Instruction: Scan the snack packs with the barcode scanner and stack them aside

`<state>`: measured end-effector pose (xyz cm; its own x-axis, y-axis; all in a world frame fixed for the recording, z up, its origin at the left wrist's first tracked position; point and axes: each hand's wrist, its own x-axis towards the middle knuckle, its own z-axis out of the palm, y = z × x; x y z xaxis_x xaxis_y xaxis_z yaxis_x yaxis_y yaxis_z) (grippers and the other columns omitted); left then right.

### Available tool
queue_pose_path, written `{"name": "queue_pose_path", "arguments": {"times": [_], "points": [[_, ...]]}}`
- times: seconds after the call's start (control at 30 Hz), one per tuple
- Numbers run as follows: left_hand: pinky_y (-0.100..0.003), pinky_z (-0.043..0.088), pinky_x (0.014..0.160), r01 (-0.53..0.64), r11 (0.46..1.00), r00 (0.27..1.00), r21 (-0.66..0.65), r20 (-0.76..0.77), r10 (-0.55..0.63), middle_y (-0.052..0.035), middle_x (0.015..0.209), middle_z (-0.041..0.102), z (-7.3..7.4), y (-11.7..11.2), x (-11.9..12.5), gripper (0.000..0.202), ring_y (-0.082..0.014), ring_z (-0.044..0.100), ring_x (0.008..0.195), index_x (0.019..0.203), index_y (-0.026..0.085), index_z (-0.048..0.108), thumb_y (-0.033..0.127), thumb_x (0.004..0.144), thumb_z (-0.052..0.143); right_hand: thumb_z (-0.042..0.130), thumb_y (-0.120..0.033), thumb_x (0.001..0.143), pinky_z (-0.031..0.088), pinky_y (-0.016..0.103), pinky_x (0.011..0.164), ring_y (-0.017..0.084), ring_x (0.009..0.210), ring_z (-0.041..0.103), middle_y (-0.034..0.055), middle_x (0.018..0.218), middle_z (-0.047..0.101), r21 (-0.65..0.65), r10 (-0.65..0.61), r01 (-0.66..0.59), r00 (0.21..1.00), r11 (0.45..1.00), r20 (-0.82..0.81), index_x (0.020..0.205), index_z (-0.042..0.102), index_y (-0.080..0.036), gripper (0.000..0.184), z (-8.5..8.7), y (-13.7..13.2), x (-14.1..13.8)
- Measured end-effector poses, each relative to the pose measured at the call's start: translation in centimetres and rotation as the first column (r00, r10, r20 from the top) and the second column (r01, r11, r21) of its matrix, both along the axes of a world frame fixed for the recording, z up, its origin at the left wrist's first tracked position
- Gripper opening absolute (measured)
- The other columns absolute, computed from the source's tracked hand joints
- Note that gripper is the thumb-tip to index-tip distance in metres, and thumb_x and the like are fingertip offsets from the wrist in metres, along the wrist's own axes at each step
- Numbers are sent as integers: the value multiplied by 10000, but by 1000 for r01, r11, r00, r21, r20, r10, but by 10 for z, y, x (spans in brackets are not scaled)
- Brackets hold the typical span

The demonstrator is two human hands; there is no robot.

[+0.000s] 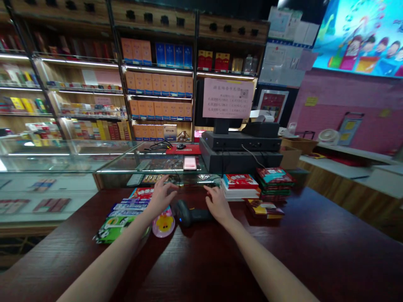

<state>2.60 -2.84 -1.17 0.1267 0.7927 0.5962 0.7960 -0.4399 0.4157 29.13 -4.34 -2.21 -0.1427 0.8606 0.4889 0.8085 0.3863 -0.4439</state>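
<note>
My left hand (160, 196) is open above the counter, its fingers apart, over the right side of some snack packs. Under and beside that forearm are a green packet (111, 226), several purple packets (127, 206), a red packet (141, 193) and a pink round pack with a yellow face (163, 225). Between the hands lies a black barcode scanner (185, 214) with a small blue light. My right hand (218, 204) is open near the end of its handle; whether it touches the handle I cannot tell. To its right sits a stack of red and white boxes (241, 184).
Dark green and red packs (274, 178) are stacked at the right, with a brown and yellow pack (265, 208) in front. Behind stand a cash register (241, 153), a screen bearing a pink paper sign (226, 98), and a glass case (151, 161). Shelves of boxes line the wall.
</note>
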Motion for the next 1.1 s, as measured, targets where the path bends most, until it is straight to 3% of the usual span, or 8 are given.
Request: {"name": "queue_pose_path", "arguments": {"times": [0.2, 0.33, 0.6, 0.8, 1.0, 1.1], "points": [[-506, 340, 1152, -117, 991, 990, -65, -83, 111, -103, 1410, 531, -6, 2, -31, 217, -317, 403, 1407, 988, 237, 744, 306, 824, 621, 496, -155, 921, 447, 330, 976, 237, 1029, 571, 102, 1062, 651, -51, 48, -47, 998, 998, 26, 1296, 659, -198, 412, 8, -1, -21], [-468, 350, 1145, -268, 953, 954, -140, -177, 243, -95, 1403, 560, -9, 4, -52, 256, -309, 443, 1382, 1032, 257, 753, 347, 855, 592, 471, -273, 991, 427, 335, 987, 233, 1055, 579, 96, 1094, 675, -102, 105, -103, 994, 989, 23, 1237, 700, -219, 341, 13, 2, -36], [-652, 281, 1094, -572, 747, 813, -339, -353, 463, -135, 1452, 540, -5, 1, -93, 484, -453, 396, 1385, 1199, 312, 712, 581, 901, 442, 349, -412, 1046, 410, 330, 956, 229, 1060, 594, 88, 1123, 712, -198, 182, -178, 983, 964, 2, 1151, 736, -208, 450, 19, 9, -58], [-724, 213, 1072, -609, 624, 791, -490, -432, 433, -161, 1356, 632, 4, 2, -106, 636, -505, 441, 1337, 1270, 292, 674, 669, 895, 325, 335, -435, 1045, 407, 336, 960, 247, 1096, 586, 99, 1142, 710, -240, 177, -177, 984, 955, -20, 1132, 745, -194, 483, 19, 9, -65], [-766, 172, 1069, -558, 655, 825, -510, -426, 371, -107, 1377, 632, 11, 1, -95, 568, -473, 492, 1306, 1253, 328, 680, 602, 923, 308, 318, -451, 1046, 410, 348, 943, 252, 1123, 584, 91, 1166, 711, -278, 151, -142, 988, 950, 10, 1110, 747, -217, 494, 22, 8, -65], [-764, 161, 1079, -536, 670, 838, -514, -422, 346, -126, 1328, 663, 11, 1, -83, 591, -454, 518, 1290, 1216, 298, 705, 609, 932, 289, 301, -461, 1047, 411, 364, 944, 257, 1137, 586, 88, 1180, 714, -290, 131, -113, 990, 950, 43, 1120, 741, -230, 502, 21, 8, -64]]}}
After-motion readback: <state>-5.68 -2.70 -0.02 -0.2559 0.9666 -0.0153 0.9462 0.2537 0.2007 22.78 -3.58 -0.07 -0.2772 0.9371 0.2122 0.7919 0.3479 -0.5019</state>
